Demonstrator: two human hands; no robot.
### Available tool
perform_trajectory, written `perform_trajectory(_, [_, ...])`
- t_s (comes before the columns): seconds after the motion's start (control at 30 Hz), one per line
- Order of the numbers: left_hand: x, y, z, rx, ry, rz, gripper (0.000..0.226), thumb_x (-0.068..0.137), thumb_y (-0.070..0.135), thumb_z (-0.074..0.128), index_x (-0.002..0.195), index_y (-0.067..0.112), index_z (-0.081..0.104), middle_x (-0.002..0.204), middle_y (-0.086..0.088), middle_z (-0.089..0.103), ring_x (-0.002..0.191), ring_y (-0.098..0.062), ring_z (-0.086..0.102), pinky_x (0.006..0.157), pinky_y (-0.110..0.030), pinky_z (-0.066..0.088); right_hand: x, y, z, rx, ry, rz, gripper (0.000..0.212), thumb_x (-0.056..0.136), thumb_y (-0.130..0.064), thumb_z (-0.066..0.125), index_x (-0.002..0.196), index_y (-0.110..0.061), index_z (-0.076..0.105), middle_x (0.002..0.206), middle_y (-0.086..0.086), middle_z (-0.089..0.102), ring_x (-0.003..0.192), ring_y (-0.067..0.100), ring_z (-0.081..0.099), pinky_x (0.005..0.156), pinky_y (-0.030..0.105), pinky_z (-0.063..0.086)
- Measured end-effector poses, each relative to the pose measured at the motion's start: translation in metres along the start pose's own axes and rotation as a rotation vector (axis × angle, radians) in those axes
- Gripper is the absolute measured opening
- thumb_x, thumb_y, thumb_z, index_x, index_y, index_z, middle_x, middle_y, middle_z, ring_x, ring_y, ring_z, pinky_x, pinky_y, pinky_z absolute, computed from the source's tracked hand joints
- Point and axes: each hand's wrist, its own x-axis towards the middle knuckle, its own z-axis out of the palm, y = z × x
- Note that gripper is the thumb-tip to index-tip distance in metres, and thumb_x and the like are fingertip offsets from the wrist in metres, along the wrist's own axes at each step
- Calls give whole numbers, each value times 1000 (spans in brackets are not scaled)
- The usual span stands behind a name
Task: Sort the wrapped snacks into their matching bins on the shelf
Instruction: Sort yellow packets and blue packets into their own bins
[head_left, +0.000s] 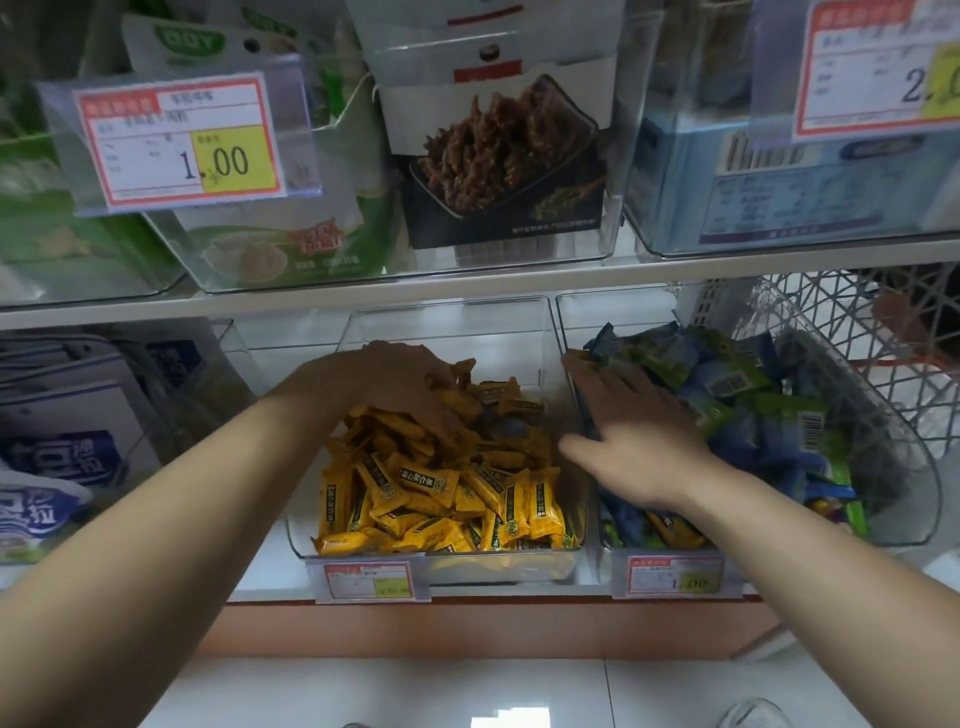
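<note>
Two bare hands reach into neighbouring clear bins on the lower shelf.
At the far left stand blue-and-white packs (62, 452). The left hand (395, 384) lies palm down on the yellow wrapped snacks (467, 499) heaped in the middle bin (447, 312). Its fingertips are sunk among the wrappers, so I cannot tell whether it grips any. Just right, the right hand (639, 431) rests flat with its fingers straight and spread on the blue-and-green wrapped snacks (753, 415) in the right bin (924, 493). A white wire basket (857, 322) sits at the far right.
</note>
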Motion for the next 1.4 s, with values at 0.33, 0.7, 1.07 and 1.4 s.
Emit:
perform_trajectory(0.33, [57, 28, 42, 54, 207, 19, 56, 90, 73, 29, 81, 26, 58, 77, 3, 58, 74, -15, 58, 59, -30, 38, 2, 0, 0, 21, 10, -2, 89, 80, -62, 44, 156, -33, 8, 156, 0, 33, 145, 24, 22, 111, 44, 27])
perform_trajectory(0.7, [73, 17, 54, 46, 271, 87, 12, 86, 30, 72, 90, 37, 63, 101, 12, 61, 90, -7, 55, 61, -15, 35, 1, 0, -2, 59, 12, -5, 91, 75, -64, 42, 155, -34, 11, 157, -2, 32, 145, 24, 23, 112, 44, 27])
perform_trajectory(1.07, [-7, 64, 23, -454, 745, 281, 12, 86, 26, 69, 79, 36, 67, 82, 21, 68, 78, 4, 64, 66, -11, 46, 4, -8, -6, 200, 207, -94, 68, 87, -53, 61, 146, -29, 39, 147, -2, 42, 137, 24, 32, 112, 38, 31])
perform_trajectory(1.4, [33, 73, 49, -301, 496, 127, 17, 97, 29, 58, 106, 20, 69, 107, 2, 69, 98, -14, 63, 87, -30, 50, 3, 33, -32, 211, 414, 48, 36, 101, -21, 47, 135, -25, 58, 124, 9, 56, 109, 29, 58, 88, 34, 46])
